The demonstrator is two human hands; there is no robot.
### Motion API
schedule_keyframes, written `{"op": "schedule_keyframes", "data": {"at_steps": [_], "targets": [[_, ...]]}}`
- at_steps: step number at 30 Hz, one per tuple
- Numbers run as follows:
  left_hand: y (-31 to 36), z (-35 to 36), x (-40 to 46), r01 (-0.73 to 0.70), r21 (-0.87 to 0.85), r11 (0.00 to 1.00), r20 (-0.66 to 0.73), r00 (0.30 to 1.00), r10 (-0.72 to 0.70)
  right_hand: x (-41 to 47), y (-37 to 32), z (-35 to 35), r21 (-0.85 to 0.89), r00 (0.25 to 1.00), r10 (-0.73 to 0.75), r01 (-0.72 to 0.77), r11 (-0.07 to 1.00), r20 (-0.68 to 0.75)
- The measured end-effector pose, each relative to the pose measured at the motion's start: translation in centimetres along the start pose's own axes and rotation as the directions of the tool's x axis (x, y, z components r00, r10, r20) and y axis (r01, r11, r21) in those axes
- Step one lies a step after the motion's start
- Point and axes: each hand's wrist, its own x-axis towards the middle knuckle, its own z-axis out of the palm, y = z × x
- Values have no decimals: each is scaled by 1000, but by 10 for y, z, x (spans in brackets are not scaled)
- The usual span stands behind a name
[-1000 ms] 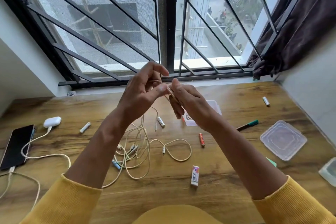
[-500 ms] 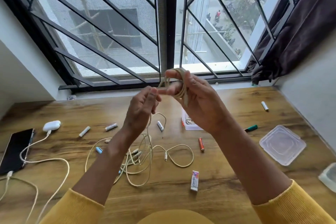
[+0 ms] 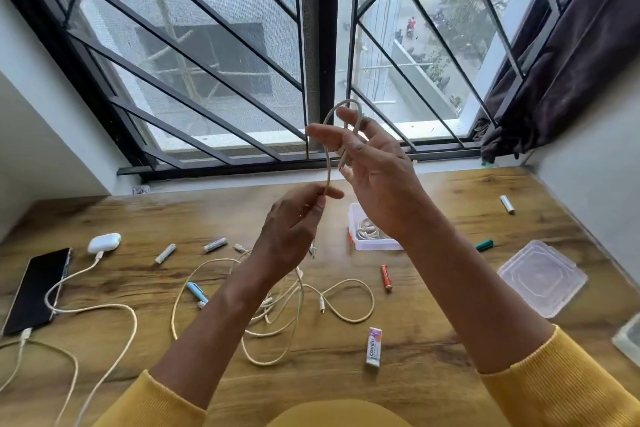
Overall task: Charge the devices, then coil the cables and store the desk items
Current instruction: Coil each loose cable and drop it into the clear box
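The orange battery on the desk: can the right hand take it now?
Probably not yet: the right hand has the cable looped around its fingers. The orange battery itself lies uncovered.

I see mustard-yellow knit sleeves with ribbed cuffs pushed up both forearms; my hands [image 3: 377, 180] are bare.
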Motion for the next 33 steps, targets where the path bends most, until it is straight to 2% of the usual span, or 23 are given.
{"op": "schedule_keyframes", "data": {"at_steps": [4,7,9,13,15,17,18,21,24,26,29,31,33], "targets": [[13,-4,1,-83,67,994,58,995,79,-1,3,5,-128,1000,-18,19,992,11],[15,-7,2,-62,150,987,42,998,56,-2,4,3,-117,1000,-10,8,993,-11],[12,-7,5,2,237,971,20,1000,-7,-3,0,2,-57,999,16,-18,998,-42],[-3,-8,10,114,409,905,44,989,-144,-1,-14,-4,213,993,112,-104,972,-27],[-6,-7,9,115,434,894,68,985,-159,-1,-20,-6,295,992,120,-108,949,-23],[-4,-5,8,77,440,895,117,983,-142,0,-21,-8,267,995,95,-85,960,-26],[-2,-3,7,49,428,902,147,981,-124,-1,-20,-9,225,996,78,-68,972,-34],[5,-2,2,-48,345,937,210,977,-27,-1,-12,-16,-135,992,-61,45,990,-112],[15,-7,-1,-135,263,955,208,975,81,-1,-5,-16,-231,977,-86,40,972,-196],[23,-13,0,-190,236,953,180,972,149,1,4,-18,-454,970,-143,39,890,-197],[33,-24,4,-249,218,944,84,968,236,1,22,-21,-736,977,-158,0,677,-144],[38,-32,8,-278,214,936,33,960,278,-2,31,-23,-777,992,-98,1,629,-77],[41,-38,13,-290,191,938,2,956,295,-8,37,-22,-720,1000,1,15,694,22]]}}
